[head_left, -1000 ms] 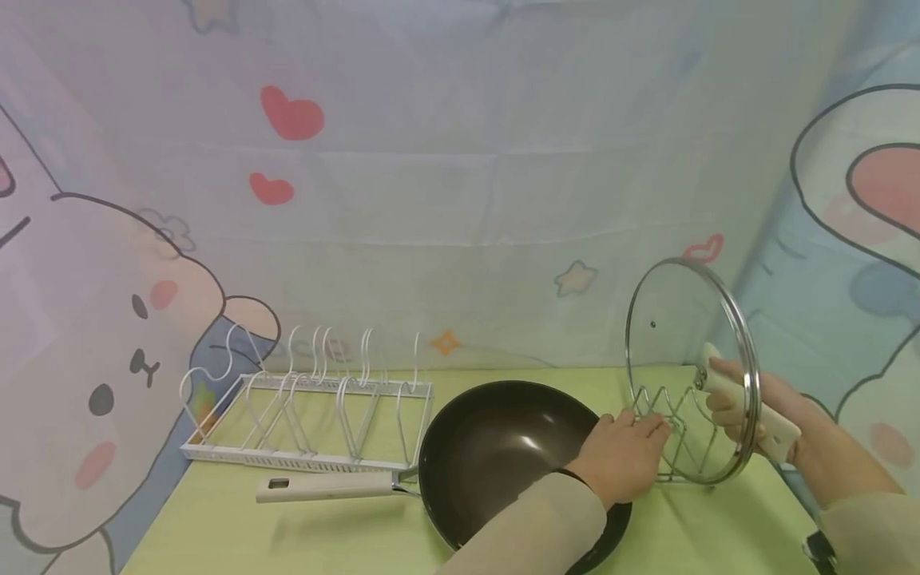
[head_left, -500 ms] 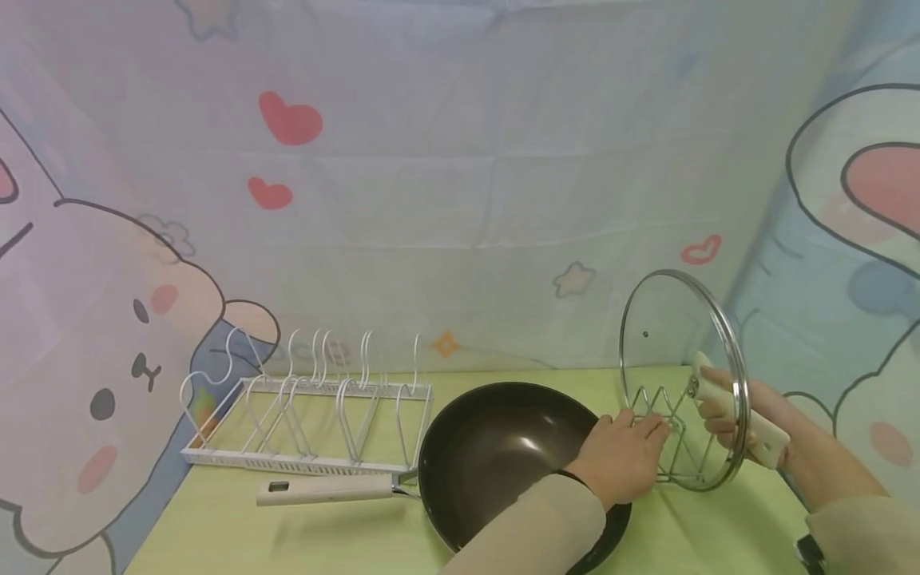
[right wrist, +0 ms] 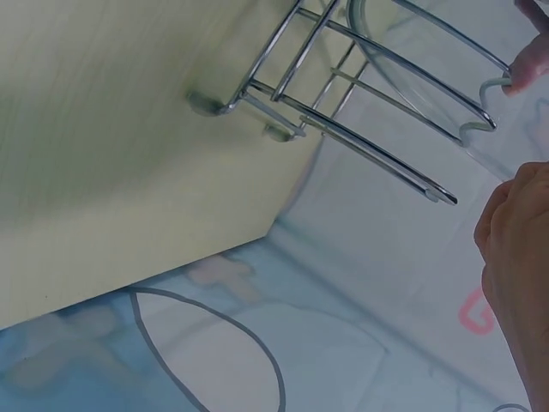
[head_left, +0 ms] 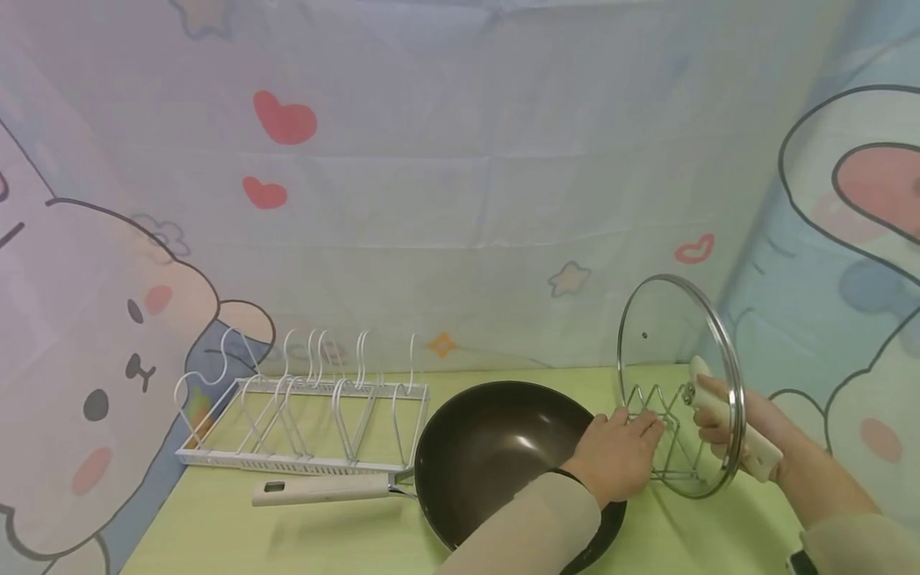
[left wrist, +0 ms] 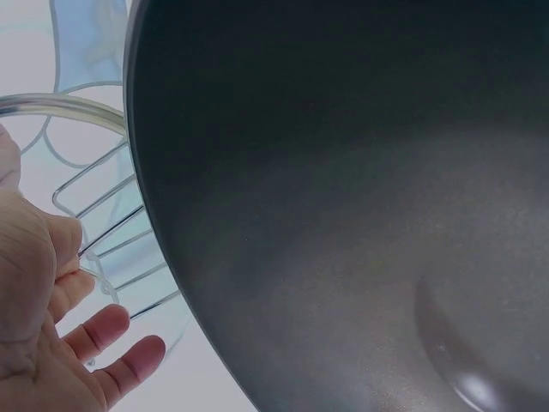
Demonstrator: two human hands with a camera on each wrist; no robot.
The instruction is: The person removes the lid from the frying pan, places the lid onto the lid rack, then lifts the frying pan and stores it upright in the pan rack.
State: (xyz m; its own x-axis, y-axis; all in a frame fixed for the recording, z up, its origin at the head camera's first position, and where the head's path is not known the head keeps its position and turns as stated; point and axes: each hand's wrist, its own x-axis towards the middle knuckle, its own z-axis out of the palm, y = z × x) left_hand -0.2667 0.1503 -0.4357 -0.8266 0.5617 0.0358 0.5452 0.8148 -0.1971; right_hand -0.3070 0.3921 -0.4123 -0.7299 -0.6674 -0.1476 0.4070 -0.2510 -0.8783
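Near the surface's (head_left: pixel 338 535) right edge, right grip (head_left: pixel 765 422) wraps the lid handle (head_left: pixel 763 458), left grip (head_left: pixel 618 455) pinches the silver rack (right wrist: pixel 369 154); only the head view shows the white rack (head_left: pixel 287 462).

Near the right edge of the desk (head_left: pixel 345 543), a metal-rimmed glass lid (head_left: pixel 676 359) and polished metal rack (right wrist: pixel 360 148) are gleaming; the smooth pan (head_left: pixel 496 455) is glinting; behind, creased cloth (head_left: pixel 460 192) is looking matt.
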